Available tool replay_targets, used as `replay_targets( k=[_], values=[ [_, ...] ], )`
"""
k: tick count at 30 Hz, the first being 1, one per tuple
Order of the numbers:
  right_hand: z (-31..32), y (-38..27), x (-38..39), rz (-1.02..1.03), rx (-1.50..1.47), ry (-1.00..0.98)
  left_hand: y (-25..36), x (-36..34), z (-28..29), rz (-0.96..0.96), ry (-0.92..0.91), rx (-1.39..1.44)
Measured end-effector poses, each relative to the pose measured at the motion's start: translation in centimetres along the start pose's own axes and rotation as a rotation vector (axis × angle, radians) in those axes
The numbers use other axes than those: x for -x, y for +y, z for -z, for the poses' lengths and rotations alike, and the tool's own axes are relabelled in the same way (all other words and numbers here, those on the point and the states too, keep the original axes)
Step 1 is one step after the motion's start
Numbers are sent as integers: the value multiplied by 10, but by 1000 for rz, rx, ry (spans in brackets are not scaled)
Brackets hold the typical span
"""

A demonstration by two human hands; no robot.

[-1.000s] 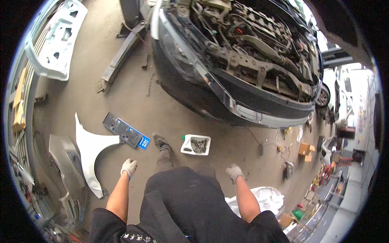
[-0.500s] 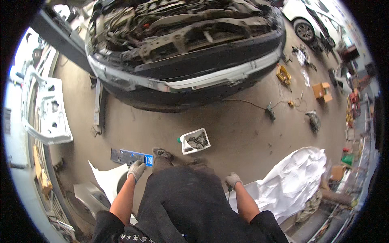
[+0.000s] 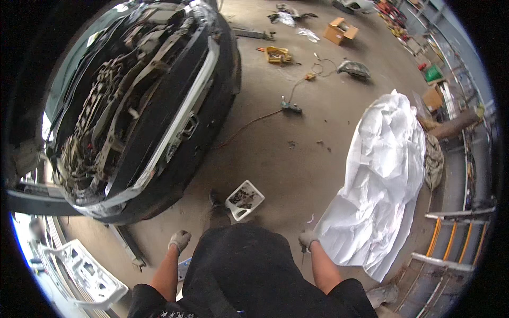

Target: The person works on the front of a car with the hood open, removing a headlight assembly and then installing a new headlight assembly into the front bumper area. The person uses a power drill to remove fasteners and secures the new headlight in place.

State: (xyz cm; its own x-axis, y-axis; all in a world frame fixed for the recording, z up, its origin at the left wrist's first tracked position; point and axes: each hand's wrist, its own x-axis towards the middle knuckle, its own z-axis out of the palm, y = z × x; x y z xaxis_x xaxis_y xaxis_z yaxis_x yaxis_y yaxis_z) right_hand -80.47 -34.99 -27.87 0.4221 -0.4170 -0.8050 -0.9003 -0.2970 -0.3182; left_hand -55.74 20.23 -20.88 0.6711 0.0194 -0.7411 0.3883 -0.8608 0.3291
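Observation:
My left hand, in a grey work glove, is closed in a loose fist at the left of my body; anything inside it is hidden. Below its wrist a blue-and-white plate shows in part beside my dark clothing. In my gloved right hand is a screwdriver, its thin shaft pointing down and most of its handle covered by the fingers. A cut-open white plastic jug with small dark parts in it stands on the floor ahead of my feet.
A car front with its engine bay exposed fills the left. Crumpled white sheeting lies at the right, near a metal rack. Farther off are a cable with a power tool, a yellow tray and a cardboard box.
My view has swung right, so the car now sits at the left and the white sheeting shows more fully. My left hand is away from the blue plate; the right still holds the screwdriver.

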Motion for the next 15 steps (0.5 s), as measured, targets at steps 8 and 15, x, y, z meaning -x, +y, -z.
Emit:
replay_targets(
  k=[8,15],
  values=[
    [-47,103,-15,32,81,-39,172,-32,28,-144,2,8],
    [-19,70,-61,-29,-43,66,204,-97,-13,-89,-322,-237]
  ],
)
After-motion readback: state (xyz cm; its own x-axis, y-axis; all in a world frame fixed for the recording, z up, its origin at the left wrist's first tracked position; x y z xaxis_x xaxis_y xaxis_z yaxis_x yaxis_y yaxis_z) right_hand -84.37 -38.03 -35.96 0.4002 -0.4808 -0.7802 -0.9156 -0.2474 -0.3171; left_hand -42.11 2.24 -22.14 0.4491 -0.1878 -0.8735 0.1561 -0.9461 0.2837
